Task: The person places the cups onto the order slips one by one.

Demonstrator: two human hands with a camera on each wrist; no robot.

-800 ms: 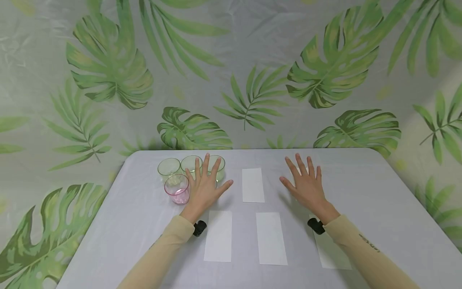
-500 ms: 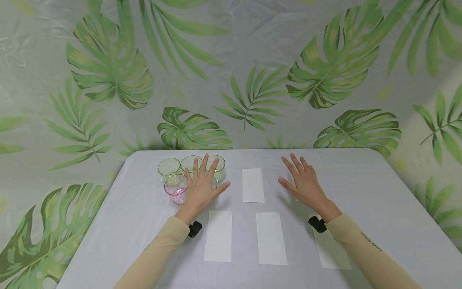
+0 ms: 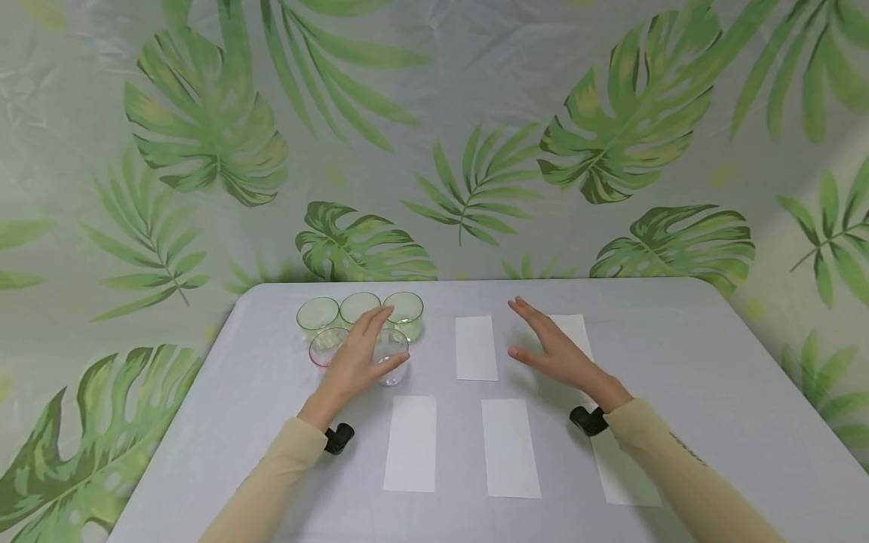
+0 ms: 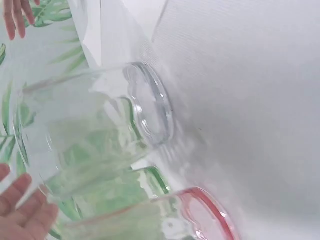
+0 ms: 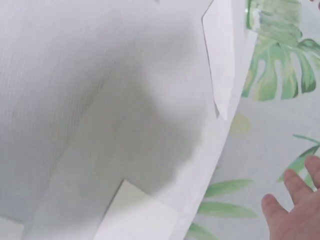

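Observation:
My left hand (image 3: 349,362) is over the cluster of glasses at the left, thumb apart from the fingers and nothing held. Right beside its thumb stands a clear glass (image 3: 391,373), which fills the middle of the left wrist view. The pink-rimmed glass (image 4: 215,215) is partly hidden under the hand in the head view. Behind them, green-rimmed glasses (image 3: 404,320) stand in a row, the middle one partly covered by fingertips. My right hand (image 3: 560,358) hovers on the right with thumb and fingers apart, holding nothing, near a white paper rectangle (image 3: 573,332).
More white paper rectangles lie on the white-covered table (image 3: 706,377): one at the back centre (image 3: 477,362), others along the front, including a front-left sheet (image 3: 410,445). My right forearm overlaps the front-right sheet (image 3: 624,479). A leaf-patterned cloth (image 3: 475,151) hangs behind the table's far edge.
My left hand has drawn left and slightly toward me, uncovering the clear glass. The right hand has turned inward and its fingers have come closer together.

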